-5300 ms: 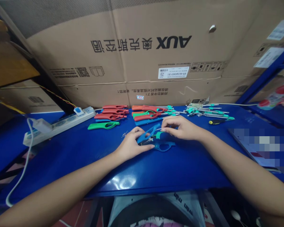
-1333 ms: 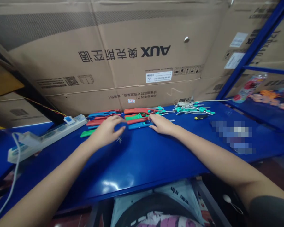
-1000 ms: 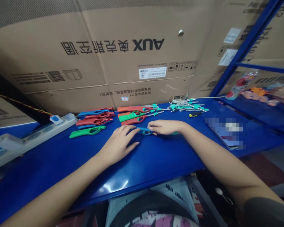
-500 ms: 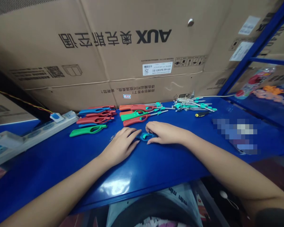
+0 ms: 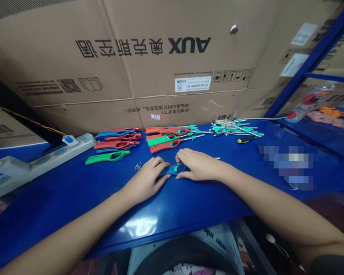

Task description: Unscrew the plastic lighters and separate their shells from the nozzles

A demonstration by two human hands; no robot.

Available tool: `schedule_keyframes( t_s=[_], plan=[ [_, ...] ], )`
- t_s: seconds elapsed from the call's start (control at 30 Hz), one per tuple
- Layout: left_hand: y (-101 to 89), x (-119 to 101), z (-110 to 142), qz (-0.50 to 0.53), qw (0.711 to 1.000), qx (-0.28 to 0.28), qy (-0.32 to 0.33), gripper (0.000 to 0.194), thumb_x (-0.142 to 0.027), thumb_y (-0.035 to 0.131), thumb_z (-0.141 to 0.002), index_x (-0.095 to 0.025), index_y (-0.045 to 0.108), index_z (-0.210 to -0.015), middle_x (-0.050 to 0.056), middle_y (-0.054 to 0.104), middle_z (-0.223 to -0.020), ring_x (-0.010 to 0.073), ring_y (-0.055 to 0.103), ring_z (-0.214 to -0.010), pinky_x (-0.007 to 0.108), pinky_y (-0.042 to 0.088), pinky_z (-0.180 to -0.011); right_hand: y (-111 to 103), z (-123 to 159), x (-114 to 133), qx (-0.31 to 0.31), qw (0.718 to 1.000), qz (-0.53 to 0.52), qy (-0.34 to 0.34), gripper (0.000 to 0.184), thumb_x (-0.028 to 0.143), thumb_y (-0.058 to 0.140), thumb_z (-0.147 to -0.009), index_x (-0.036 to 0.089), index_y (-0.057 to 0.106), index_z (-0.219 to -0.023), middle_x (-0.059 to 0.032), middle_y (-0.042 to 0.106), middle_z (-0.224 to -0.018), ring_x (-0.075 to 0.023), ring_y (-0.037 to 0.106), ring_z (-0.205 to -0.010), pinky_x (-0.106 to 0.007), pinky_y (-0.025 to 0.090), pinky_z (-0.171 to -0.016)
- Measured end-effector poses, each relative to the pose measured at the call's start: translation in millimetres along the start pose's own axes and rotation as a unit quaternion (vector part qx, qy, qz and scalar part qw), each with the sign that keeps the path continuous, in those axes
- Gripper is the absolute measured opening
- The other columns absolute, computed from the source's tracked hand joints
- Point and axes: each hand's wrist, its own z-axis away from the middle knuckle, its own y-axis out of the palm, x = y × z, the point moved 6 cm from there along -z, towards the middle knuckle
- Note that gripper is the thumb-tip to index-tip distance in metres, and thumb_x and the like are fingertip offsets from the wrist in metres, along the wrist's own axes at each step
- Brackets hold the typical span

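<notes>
A blue stick lighter (image 5: 168, 170) with a teal trigger lies low over the blue table, held between both hands. My left hand (image 5: 147, 177) is closed around its handle end. My right hand (image 5: 199, 164) grips the other end, fingers and thumb pinched at the trigger loop. A metal tip (image 5: 218, 158) shows just beyond my right wrist; the part between is hidden by the hand. Beside my left fingers lies a small heap of screws (image 5: 138, 166). Just behind the hands are a red lighter (image 5: 164, 146) and a green lighter (image 5: 160, 139), both with metal rods.
Red and blue lighter handles (image 5: 117, 144) and a green handle (image 5: 107, 157) lie at left, near a white power strip (image 5: 50, 164). Metal rods with teal parts (image 5: 236, 128) are piled back right, by a yellow-and-black screwdriver (image 5: 243, 140). A cardboard box (image 5: 149, 80) forms the back.
My left hand has shifted slightly down the blue lighter, and more of its body shows. A metal tip now shows past my right wrist. The view has moved slightly.
</notes>
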Motion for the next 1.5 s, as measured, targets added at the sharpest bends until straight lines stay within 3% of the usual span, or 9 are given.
schedule_keyframes(
  t_s=[0.3, 0.5, 0.67, 0.77, 0.87, 1.03, 1.27, 1.37, 1.5],
  plan=[
    [0.7, -9, 3, -0.042, 0.999, 0.003, -0.013, 0.030, -0.029, 0.057, -0.099, -0.019, 0.060, -0.127, 0.010, 0.060, -0.116, 0.0268, 0.055, -0.103, 0.045, 0.050, -0.092, 2, 2, 7, 0.041, 0.998, 0.020, 0.045, 0.044, 0.049, 0.074, -0.085, 0.012, 0.059, -0.104, -0.0145, 0.067, -0.107, -0.0301, 0.061, -0.100, -0.037, 0.047, -0.081],
    [0.5, -18, 5, -0.005, 1.000, 0.000, -0.010, 0.034, -0.029, 0.060, -0.098, -0.020, 0.056, -0.130, 0.010, 0.059, -0.119, 0.0264, 0.055, -0.106, 0.045, 0.050, -0.096, 1, 4, 10, 0.055, 0.998, -0.023, 0.021, 0.046, 0.049, 0.074, -0.084, 0.014, 0.054, -0.107, -0.0115, 0.067, -0.102, -0.0256, 0.062, -0.087, -0.032, 0.042, -0.070],
    [0.8, -12, 5, 0.052, 0.998, -0.035, -0.024, 0.027, -0.033, 0.057, -0.099, -0.021, 0.058, -0.124, 0.009, 0.060, -0.117, 0.0257, 0.058, -0.107, 0.044, 0.050, -0.097, -6, 4, -9, 0.045, 0.991, -0.122, 0.040, 0.051, 0.052, 0.077, -0.079, 0.019, 0.054, -0.110, -0.0013, 0.063, -0.087, -0.0175, 0.058, -0.074, -0.026, 0.035, -0.059],
    [0.0, -6, 4, 0.097, 0.992, -0.065, -0.041, 0.028, -0.035, 0.057, -0.099, -0.021, 0.058, -0.123, 0.009, 0.061, -0.117, 0.0254, 0.059, -0.112, 0.042, 0.049, -0.101, -10, 2, -29, 0.017, 0.979, -0.199, 0.042, 0.038, 0.045, 0.078, -0.078, 0.018, 0.061, -0.099, 0.0027, 0.059, -0.077, -0.0135, 0.053, -0.068, -0.024, 0.037, -0.060],
    [-1.2, 1, 4, 0.144, 0.981, -0.089, -0.091, 0.029, -0.039, 0.057, -0.098, -0.021, 0.057, -0.122, 0.007, 0.065, -0.117, 0.0244, 0.062, -0.109, 0.040, 0.051, -0.098, -11, -2, -42, -0.015, 0.964, -0.267, 0.016, 0.029, 0.045, 0.066, -0.089, 0.016, 0.066, -0.088, 0.0022, 0.059, -0.073, -0.0127, 0.051, -0.067, -0.025, 0.040, -0.062],
    [-5.6, 6, 4, 0.225, 0.957, -0.129, -0.130, 0.032, -0.044, 0.058, -0.097, -0.022, 0.060, -0.120, 0.007, 0.068, -0.119, 0.0242, 0.064, -0.109, 0.039, 0.049, -0.099, -11, -7, -44, -0.063, 0.945, -0.319, -0.017, 0.034, 0.045, 0.056, -0.096, 0.014, 0.070, -0.096, -0.0033, 0.069, -0.088, -0.0157, 0.060, -0.079, -0.028, 0.046, -0.073],
    [-16.5, 13, 5, 0.348, 0.900, -0.226, -0.133, 0.026, -0.043, 0.050, -0.101, -0.022, 0.052, -0.116, 0.007, 0.066, -0.114, 0.0206, 0.063, -0.110, 0.037, 0.049, -0.101, -8, -7, -34, -0.071, 0.960, -0.270, -0.021, 0.030, 0.039, 0.054, -0.098, 0.015, 0.070, -0.090, -0.0048, 0.072, -0.087, -0.0165, 0.063, -0.079, -0.028, 0.047, -0.074],
    [-25.9, 17, 8, 0.366, 0.881, -0.268, -0.137, 0.018, -0.040, 0.045, -0.102, -0.023, 0.046, -0.106, 0.003, 0.065, -0.096, 0.0187, 0.066, -0.097, 0.036, 0.050, -0.095, -12, -5, -32, -0.079, 0.965, -0.249, -0.036, 0.028, 0.036, 0.054, -0.097, 0.015, 0.069, -0.087, -0.0043, 0.071, -0.084, -0.0157, 0.061, -0.076, -0.028, 0.047, -0.072],
    [-30.1, 16, 9, 0.253, 0.930, -0.198, -0.178, 0.022, -0.045, 0.051, -0.099, -0.023, 0.051, -0.100, -0.003, 0.060, -0.079, 0.0158, 0.061, -0.075, 0.030, 0.051, -0.079, -19, -2, -27, -0.093, 0.962, -0.254, -0.047, 0.028, 0.037, 0.054, -0.098, 0.016, 0.068, -0.087, -0.0034, 0.069, -0.081, -0.0151, 0.061, -0.074, -0.027, 0.047, -0.071]
  ],
)
